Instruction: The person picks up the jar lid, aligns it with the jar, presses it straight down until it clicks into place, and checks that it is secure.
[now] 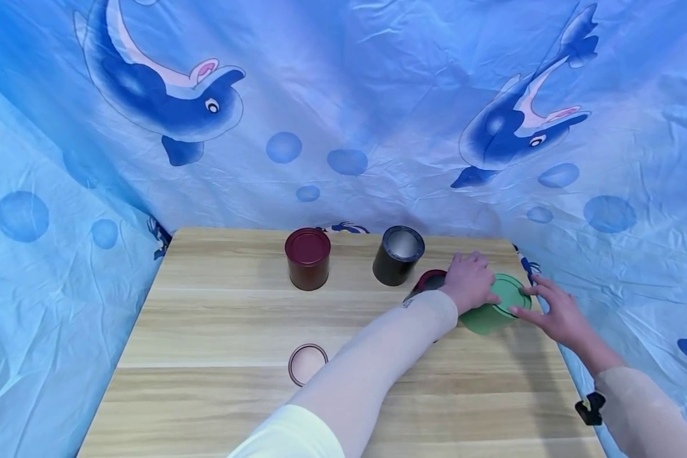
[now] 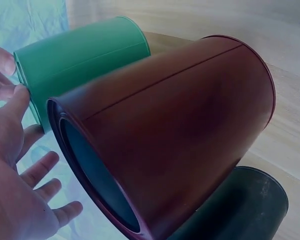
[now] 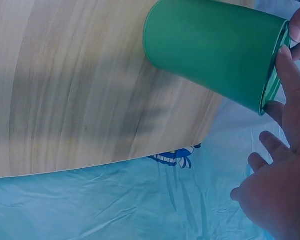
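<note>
Right at the fingers [image 3: 285,65] of the right hand [image 1: 555,312], the tips rest spread against the rim of the green tin [image 1: 495,308], touching its lidded end without curling round it. The left hand [image 1: 469,280] lies over the tin's other side, knuckles up; from the head view I cannot tell whether its fingers wrap the wall or only press on it, though the left wrist view shows them loosely apart beside the rim. The green tin is tilted between the two hands, at the far right of the desk [image 1: 217,331], close to its edge.

It looks like thin painted sheet metal: light, stiff, smooth, and probably slippery on the wall (a hard squeeze there could dent it). The rolled rim and the base edge seem the firmer places to take hold, one hand at each end.

Just left of it lies a dark red tin [image 2: 180,130], open mouth towards the left wrist camera, touching or nearly touching the green one. Behind stands a black tin [image 1: 397,254], open, and farther left a lidded maroon tin [image 1: 308,257]. A ring-shaped lid [image 1: 307,364] lies flat near the front. Blue dolphin-print cloth [image 1: 343,114] hangs all round.
</note>
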Available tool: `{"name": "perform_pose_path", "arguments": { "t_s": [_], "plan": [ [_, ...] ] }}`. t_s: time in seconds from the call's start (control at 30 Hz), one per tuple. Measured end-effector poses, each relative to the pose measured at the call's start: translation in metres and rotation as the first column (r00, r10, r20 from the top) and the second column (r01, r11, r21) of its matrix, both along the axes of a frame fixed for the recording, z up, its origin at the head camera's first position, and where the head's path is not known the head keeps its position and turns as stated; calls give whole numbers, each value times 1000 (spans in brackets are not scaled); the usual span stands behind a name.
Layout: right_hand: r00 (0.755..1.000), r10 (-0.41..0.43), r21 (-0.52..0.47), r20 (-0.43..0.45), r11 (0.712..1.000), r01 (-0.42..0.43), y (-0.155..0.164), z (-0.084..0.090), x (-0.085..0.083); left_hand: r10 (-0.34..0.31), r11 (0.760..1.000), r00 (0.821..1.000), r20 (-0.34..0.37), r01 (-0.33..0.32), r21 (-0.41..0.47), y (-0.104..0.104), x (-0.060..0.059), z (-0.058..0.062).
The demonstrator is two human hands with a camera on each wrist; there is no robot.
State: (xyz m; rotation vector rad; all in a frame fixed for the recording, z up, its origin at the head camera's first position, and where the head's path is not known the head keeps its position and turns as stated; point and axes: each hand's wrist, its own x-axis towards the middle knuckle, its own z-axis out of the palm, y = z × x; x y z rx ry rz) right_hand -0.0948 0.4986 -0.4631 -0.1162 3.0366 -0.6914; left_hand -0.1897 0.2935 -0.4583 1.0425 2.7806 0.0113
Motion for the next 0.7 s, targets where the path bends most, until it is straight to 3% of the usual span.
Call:
{"name": "perform_pose_path", "arguments": {
  "t_s": [0.17, 0.4, 0.7],
  "plan": [
    [999, 27, 3, -32, 1000, -27, -1, 0, 0, 20, 1000, 1000, -19, -20, 1, 2, 0, 0],
    [998, 46, -25, -43, 999, -47, -1, 1, -1, 48, 999, 999, 13, -49, 22, 4, 2, -2],
    [999, 52, -7, -5, 999, -52, -2, 1, -3, 83, 996, 996, 16, -83, 18, 1, 10, 1]
  ]
}}
